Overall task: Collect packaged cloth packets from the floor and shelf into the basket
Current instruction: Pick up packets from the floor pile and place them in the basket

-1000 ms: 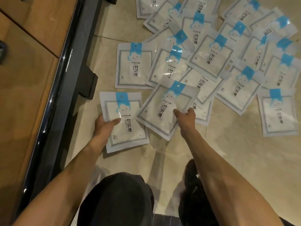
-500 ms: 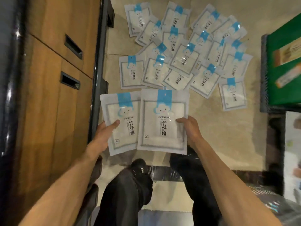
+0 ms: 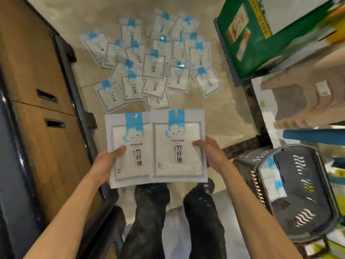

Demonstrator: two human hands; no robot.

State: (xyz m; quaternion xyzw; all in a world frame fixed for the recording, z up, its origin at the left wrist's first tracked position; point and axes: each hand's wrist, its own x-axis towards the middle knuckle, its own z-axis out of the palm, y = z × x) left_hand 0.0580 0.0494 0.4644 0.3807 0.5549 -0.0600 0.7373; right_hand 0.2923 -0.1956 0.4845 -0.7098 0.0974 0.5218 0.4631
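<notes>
**While Both Hands Carry Packets: Drop and Miss Hazards**

Because each packet is held only at one side edge, slippage is the main risk. The left hand (image 3: 104,163) pinches the left packet (image 3: 130,150) at its 9 o'clock edge, with the thumb on the printed face. The right hand (image 3: 211,154) pinches the right packet (image 3: 177,146) at its 3 o'clock edge in the same way. The fingers behind are hidden. The film looks glossy and smooth, so a fast swing could pull either packet free.

The right packet overlaps the inner edge of the left one. If the hands part unevenly, one packet may drag on the other.

The basket (image 3: 306,215) stands at 4 o'clock from the held pair, near the right forearm. It already contains packets (image 3: 270,176) against its near wall. A flat, limp packet released high could catch the rim and fall outside.

The floor pile (image 3: 155,66) lies at 12 o'clock, ahead of the feet. A forward step could land on slick film.

Appearance: flat, roughly square pouches, white with a grey border. Each has a blue hang tab at the top, a cloud-face graphic, black vertical characters and a "2" at the lower left. The pile overlaps loosely at mixed angles.
</notes>
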